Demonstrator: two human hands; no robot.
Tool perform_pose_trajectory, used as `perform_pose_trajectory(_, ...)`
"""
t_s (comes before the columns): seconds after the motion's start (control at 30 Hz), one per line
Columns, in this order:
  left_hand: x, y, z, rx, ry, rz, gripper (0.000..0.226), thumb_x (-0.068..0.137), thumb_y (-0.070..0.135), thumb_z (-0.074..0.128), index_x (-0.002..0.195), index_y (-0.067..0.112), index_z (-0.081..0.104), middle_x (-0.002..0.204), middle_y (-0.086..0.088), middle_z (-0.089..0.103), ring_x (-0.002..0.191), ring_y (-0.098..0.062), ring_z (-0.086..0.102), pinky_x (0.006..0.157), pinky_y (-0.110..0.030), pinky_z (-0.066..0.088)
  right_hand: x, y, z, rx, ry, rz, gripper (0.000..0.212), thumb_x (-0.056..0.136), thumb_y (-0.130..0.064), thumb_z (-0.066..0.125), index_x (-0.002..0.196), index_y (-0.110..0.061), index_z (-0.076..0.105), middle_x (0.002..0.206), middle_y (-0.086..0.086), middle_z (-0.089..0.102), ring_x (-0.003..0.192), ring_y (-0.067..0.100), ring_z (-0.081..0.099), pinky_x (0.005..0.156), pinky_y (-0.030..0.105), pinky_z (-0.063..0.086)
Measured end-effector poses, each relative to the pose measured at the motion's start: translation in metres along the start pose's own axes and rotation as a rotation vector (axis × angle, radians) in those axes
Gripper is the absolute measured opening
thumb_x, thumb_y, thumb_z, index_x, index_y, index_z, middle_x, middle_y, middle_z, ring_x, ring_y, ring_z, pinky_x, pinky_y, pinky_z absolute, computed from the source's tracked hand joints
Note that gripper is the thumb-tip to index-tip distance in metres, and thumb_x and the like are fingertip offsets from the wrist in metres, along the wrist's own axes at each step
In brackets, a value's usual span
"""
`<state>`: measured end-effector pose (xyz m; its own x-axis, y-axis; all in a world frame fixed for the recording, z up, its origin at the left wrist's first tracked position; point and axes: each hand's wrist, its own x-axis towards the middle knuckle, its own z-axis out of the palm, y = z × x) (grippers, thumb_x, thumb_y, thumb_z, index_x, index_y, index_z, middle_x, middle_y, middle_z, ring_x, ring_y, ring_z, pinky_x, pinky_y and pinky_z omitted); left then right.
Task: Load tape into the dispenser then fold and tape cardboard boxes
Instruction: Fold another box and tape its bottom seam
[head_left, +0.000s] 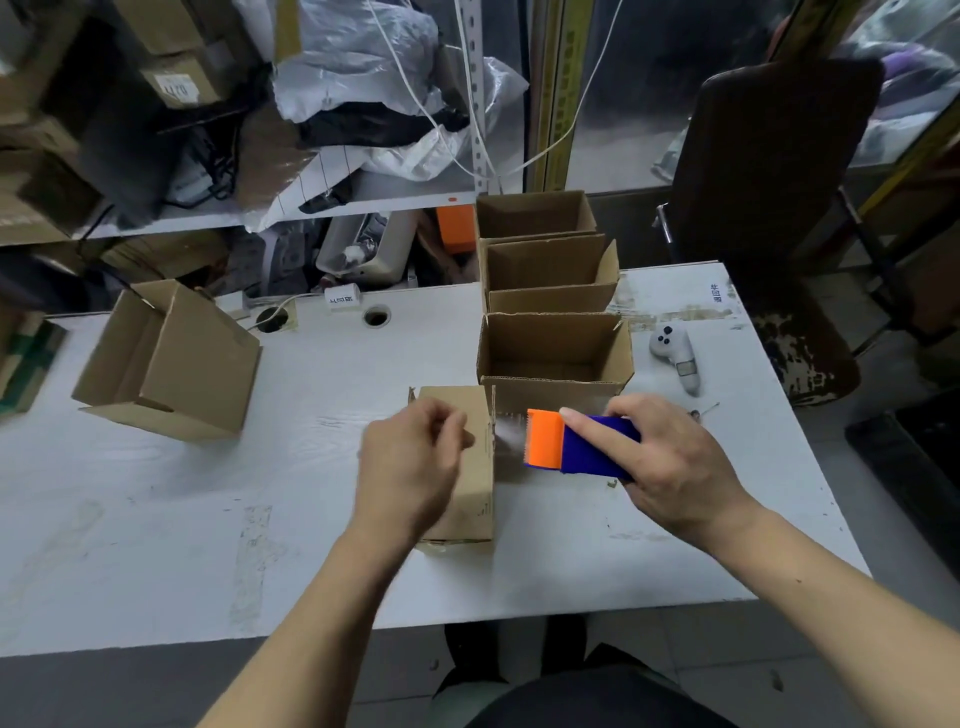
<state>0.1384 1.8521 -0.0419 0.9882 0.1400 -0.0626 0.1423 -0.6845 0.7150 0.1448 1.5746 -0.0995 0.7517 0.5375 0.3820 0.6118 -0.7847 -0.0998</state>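
Observation:
A small closed cardboard box (475, 499) stands on the white table (156, 519) in front of me. My left hand (410, 467) rests on top of the box with its fingers curled. My right hand (670, 462) grips a blue tape dispenser with an orange blade end (571, 444), held at the box's right side. A strip of clear tape (511, 431) stretches from the orange end to the box's right edge. The tape roll itself is hidden under my hand.
Three open-topped boxes (553, 343) stand in a row behind the small box, running to the table's far edge. Another open box (171, 364) lies on its side at left. A white handheld controller (675, 356) lies at right. A dark chair (769, 171) stands beyond the right corner.

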Motion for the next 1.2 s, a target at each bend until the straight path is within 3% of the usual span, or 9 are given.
perform_pose_trajectory(0.17,-0.012,0.026,0.024,0.391,0.076,0.388,0.018,0.091,0.019,0.075,0.077,0.017,0.064,0.064,-0.004,0.064,0.053,-0.03,0.058,0.054,-0.029,0.027,0.012,-0.011,0.03,-0.08,-0.624,0.408,0.068,0.092,-0.026,0.07,0.153,-0.033,0.041,0.118,0.004,0.045,0.108,0.028,0.054,0.076,0.035,0.044)
perform_pose_trajectory(0.33,0.006,0.019,0.005,0.132,-0.085,0.076,0.02,0.102,0.031,0.059,0.09,0.023,0.073,0.083,0.009,0.078,0.087,-0.021,0.072,0.084,-0.04,0.056,-0.011,0.003,0.073,0.518,-0.775,0.708,0.064,0.089,-0.027,0.074,0.148,-0.039,0.053,0.101,-0.007,0.041,0.089,0.011,0.05,0.073,0.016,0.041)
perform_pose_trajectory(0.5,0.005,0.017,0.0,0.016,-0.172,-0.053,0.023,0.101,0.028,0.063,0.08,0.026,0.073,0.076,0.017,0.077,0.081,0.004,0.069,0.075,-0.019,0.05,-0.035,-0.003,0.109,0.432,-0.815,0.742,0.051,0.087,-0.028,0.07,0.136,-0.04,0.064,0.113,0.003,0.056,0.116,0.027,0.053,0.089,0.03,0.043)
perform_pose_trajectory(0.6,0.005,0.016,-0.001,-0.016,-0.207,-0.056,0.024,0.1,0.027,0.064,0.077,0.028,0.072,0.073,0.019,0.076,0.077,0.008,0.068,0.072,-0.014,0.048,-0.018,-0.011,0.096,0.565,-0.613,0.819,0.055,0.091,-0.032,0.068,0.145,-0.031,0.056,0.134,-0.001,0.053,0.132,0.023,0.045,0.107,0.032,0.041)
perform_pose_trajectory(0.7,0.009,0.009,-0.001,-0.074,-0.234,-0.08,0.021,0.1,0.026,0.065,0.081,0.024,0.074,0.073,0.016,0.077,0.076,0.004,0.071,0.082,-0.028,0.056,0.026,-0.034,0.059,1.384,-0.236,0.908,0.042,0.098,-0.041,0.066,0.136,-0.024,0.064,0.133,-0.002,0.065,0.129,0.016,0.057,0.108,0.034,0.048)
perform_pose_trajectory(0.77,0.014,0.004,-0.001,-0.132,-0.234,-0.118,0.02,0.1,0.026,0.065,0.084,0.021,0.075,0.074,0.012,0.078,0.078,-0.001,0.074,0.083,-0.035,0.058,0.046,-0.05,0.05,1.764,-0.237,0.937,0.059,0.088,-0.052,0.072,0.131,-0.013,0.066,0.124,0.009,0.069,0.118,0.022,0.064,0.102,0.038,0.049)
perform_pose_trajectory(0.9,0.024,-0.009,0.003,-0.191,-0.213,-0.177,0.017,0.099,0.024,0.066,0.086,0.018,0.075,0.075,0.007,0.079,0.077,-0.006,0.076,0.079,-0.035,0.055,0.061,-0.063,0.05,1.814,-0.418,1.027,0.044,0.081,-0.043,0.081,0.109,-0.011,0.07,0.097,0.01,0.07,0.091,0.023,0.063,0.08,0.035,0.048)
perform_pose_trajectory(1.07,0.029,-0.024,0.022,-0.076,-0.174,-0.209,0.02,0.098,0.034,0.067,0.084,0.021,0.076,0.073,0.012,0.078,0.077,0.0,0.073,0.08,-0.03,0.057,0.057,-0.065,0.062,1.879,-0.18,1.264,0.012,0.089,-0.011,0.076,0.089,-0.007,0.064,0.071,0.008,0.061,0.064,0.014,0.057,0.058,0.024,0.046)
perform_pose_trajectory(1.2,0.03,-0.032,0.043,0.237,-0.058,-0.105,0.029,0.097,0.048,0.064,0.09,0.021,0.073,0.084,0.004,0.077,0.089,-0.023,0.071,0.076,-0.035,0.054,0.055,-0.073,0.076,1.783,-0.085,1.357,0.015,0.095,-0.012,0.073,0.084,-0.008,0.063,0.069,0.007,0.061,0.061,0.013,0.056,0.058,0.021,0.047)
